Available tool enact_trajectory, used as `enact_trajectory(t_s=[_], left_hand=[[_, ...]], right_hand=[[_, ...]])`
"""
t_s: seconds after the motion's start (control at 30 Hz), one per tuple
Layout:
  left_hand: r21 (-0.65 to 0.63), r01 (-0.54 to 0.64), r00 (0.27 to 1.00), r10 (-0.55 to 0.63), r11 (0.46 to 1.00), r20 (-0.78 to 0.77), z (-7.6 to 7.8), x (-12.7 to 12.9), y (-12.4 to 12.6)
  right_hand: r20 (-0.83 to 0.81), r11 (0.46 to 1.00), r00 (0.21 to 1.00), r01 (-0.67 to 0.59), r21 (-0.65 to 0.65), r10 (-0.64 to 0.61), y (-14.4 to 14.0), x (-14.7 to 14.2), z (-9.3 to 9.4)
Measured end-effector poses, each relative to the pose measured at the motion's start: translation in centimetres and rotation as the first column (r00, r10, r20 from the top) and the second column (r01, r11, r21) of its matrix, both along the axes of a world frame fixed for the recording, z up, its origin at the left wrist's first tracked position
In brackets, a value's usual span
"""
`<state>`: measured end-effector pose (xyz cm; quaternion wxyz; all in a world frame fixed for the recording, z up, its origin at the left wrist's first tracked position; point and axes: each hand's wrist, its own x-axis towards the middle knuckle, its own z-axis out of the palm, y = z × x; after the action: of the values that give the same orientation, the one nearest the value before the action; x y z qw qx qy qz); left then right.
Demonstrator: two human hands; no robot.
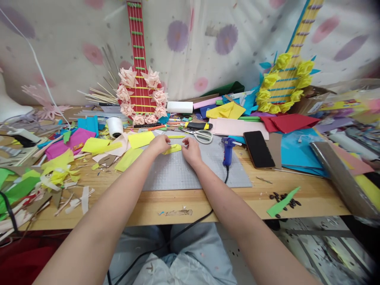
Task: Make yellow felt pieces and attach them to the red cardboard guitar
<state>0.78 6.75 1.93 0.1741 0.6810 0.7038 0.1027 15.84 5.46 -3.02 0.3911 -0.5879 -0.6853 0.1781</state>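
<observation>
My left hand (160,145) is closed in a pinch on the left end of a small folded piece of yellow paper (173,149), above the grey cutting mat (175,174). My right hand (191,150) is close to the paper's other end, its fingers half curled with a gap between thumb and forefinger. Whether it touches the paper is hard to make out. Behind the hands lies a thin yellow strip (176,137). Scissors (204,136) rest at the mat's back edge, and a blue glue gun (227,152) lies on its right part.
A red paper guitar (142,95) with pink flowers and a yellow one (283,85) lean at the back. A phone (259,149) lies right of the mat. Paper scraps (59,170) cover the left side. The glue gun's cord (204,217) hangs over the front edge.
</observation>
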Motion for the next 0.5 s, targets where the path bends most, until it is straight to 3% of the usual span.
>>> enact_trajectory(t_s=[0.1, 0.23, 0.37, 0.5], left_hand=[[-0.074, 0.029, 0.999, -0.031, 0.997, -0.024, 0.2, 0.0, 0.5], [-0.08, 0.035, 0.999, -0.033, 0.996, 0.016, -0.1, -0.1, 0.7], [0.025, 0.085, 0.996, -0.085, 0.996, 0.032, -0.3, 0.3, -0.4], [0.212, 0.145, 0.989, -0.15, 0.966, 0.006, -0.8, 0.7, -1.8]], right_hand=[[0.042, 0.999, 0.998, -0.044, -0.017, 0.044, 0.1, 0.3, -0.1], [0.132, 0.996, 0.987, -0.09, -0.028, 0.093, 0.1, 0.2, -0.2], [0.144, 0.997, 0.987, -0.062, -0.038, 0.067, 0.1, 0.0, -0.3], [0.109, 0.998, 0.992, -0.061, -0.029, 0.064, 0.1, 0.0, -0.3]])
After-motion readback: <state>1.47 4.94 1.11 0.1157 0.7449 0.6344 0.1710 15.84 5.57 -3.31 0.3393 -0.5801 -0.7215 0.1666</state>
